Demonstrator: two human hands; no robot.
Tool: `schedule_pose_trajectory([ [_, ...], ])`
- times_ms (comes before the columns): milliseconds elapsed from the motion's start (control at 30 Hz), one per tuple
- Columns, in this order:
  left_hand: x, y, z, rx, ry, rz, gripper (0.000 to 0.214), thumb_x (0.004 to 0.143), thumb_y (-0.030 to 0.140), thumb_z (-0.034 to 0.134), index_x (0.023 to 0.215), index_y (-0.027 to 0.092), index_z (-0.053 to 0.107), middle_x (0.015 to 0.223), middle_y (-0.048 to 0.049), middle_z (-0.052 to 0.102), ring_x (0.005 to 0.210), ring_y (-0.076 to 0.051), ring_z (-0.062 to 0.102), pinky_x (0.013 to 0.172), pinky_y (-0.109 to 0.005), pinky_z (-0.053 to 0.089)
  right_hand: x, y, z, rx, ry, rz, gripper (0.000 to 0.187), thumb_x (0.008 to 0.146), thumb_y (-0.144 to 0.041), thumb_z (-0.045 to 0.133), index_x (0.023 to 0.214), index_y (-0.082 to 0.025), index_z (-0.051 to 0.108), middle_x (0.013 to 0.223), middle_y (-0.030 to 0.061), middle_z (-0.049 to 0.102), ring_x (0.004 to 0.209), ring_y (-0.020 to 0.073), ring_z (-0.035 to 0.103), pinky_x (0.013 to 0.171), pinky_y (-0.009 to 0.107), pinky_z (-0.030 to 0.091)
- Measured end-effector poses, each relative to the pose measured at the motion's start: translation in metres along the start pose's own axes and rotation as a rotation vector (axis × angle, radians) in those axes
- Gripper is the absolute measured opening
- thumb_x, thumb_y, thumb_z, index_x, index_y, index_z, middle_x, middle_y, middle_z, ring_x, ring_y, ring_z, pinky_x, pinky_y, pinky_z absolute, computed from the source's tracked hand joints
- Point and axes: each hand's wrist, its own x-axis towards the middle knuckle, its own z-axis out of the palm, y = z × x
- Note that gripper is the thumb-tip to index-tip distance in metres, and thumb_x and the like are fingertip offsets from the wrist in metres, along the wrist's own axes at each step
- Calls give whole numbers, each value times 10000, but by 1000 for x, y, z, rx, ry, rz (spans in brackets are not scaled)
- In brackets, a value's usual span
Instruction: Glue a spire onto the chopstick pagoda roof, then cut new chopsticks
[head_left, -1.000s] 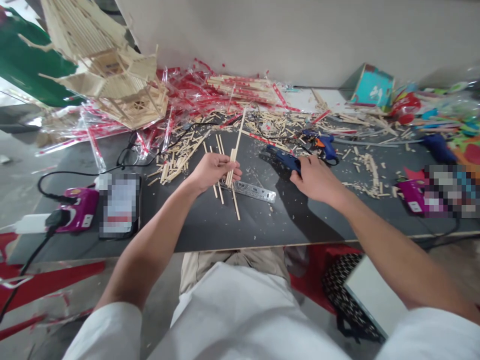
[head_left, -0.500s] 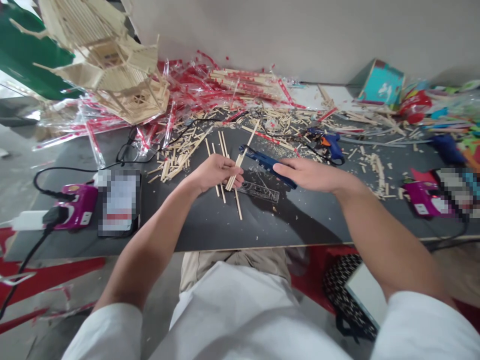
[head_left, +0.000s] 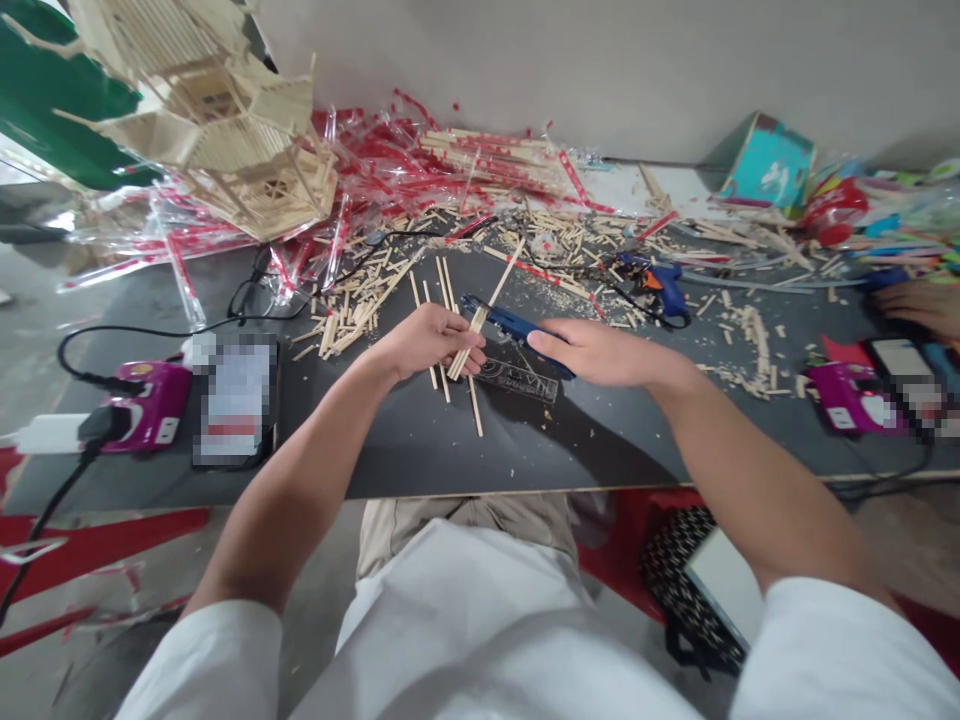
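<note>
My left hand (head_left: 426, 342) is closed around a small bundle of thin wooden sticks (head_left: 469, 342), held tilted above the dark table. One longer stick (head_left: 508, 270) reaches out of the bundle toward the upper right. My right hand (head_left: 600, 350) grips blue-handled pliers (head_left: 519, 326), whose dark jaws lie at the long stick, just above the tops of the shorter ones. Whether the jaws are pressed on the stick I cannot tell. Several loose sticks (head_left: 477, 408) lie under and beside my left hand. A clear plastic ruler (head_left: 529, 382) lies below the pliers.
A wooden-stick pagoda model (head_left: 262, 185) stands back left, near red-and-clear wrappers (head_left: 375, 170). Stick offcuts (head_left: 360, 310) litter the table (head_left: 420, 465). A blue glue gun (head_left: 664, 290), a phone (head_left: 236, 400) and purple power sockets (head_left: 154, 405) lie around. Another person's hand (head_left: 922, 300) is at far right.
My right hand and the pliers have moved a little left, bringing the jaws across the long stick by the bundle. Another person's hand has come into view at the right edge.
</note>
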Motion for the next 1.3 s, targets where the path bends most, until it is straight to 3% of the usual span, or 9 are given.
schedule_pose_trajectory([
  [233,-4,5,1,28,16,-53,187,869,259,802,804,93,747,797,-132,783,683,-204,775,612,-262,634,6,-3,4,-116,-4,115,757,927,-876,183,743,-214,500,784,65,626,717,203,545,688,327,362],
  [433,-6,10,-1,41,38,-66,158,924,162,705,782,97,730,768,-109,776,651,-178,766,558,-212,600,12,4,24,-217,197,-16,662,1006,-762,176,742,-218,448,740,82,608,662,189,505,640,324,300],
  [633,-7,12,-1,52,40,-54,170,905,181,721,752,108,732,736,-100,771,637,-181,762,526,-208,584,15,14,33,-283,283,-79,635,1055,-668,166,749,-212,485,693,74,606,638,193,528,627,327,273],
  [767,-10,14,-5,73,-6,22,192,886,260,765,757,119,746,744,-99,776,619,-174,752,553,-228,602,16,26,32,-433,291,-75,626,1067,-628,188,811,-193,558,765,108,668,681,223,584,616,337,242],
  [867,-9,13,-9,52,-21,65,202,885,302,776,795,123,752,787,-111,788,664,-193,771,605,-261,628,10,33,30,-472,306,-43,618,1068,-617,212,875,-179,603,853,138,707,762,252,633,642,342,297],
  [1100,14,-8,-1,51,272,487,189,955,304,688,971,119,726,966,-119,811,897,-198,793,851,-310,618,-8,54,28,-587,496,233,636,1043,-637,315,1166,-102,637,1092,217,707,1028,376,669,793,409,467],
  [1300,30,-24,17,58,304,577,178,952,296,671,1053,152,702,1067,-109,805,1029,-229,777,881,-330,595,-14,67,41,-787,596,336,676,1024,-595,418,1234,22,598,1197,301,639,1155,443,604,970,509,473],
])
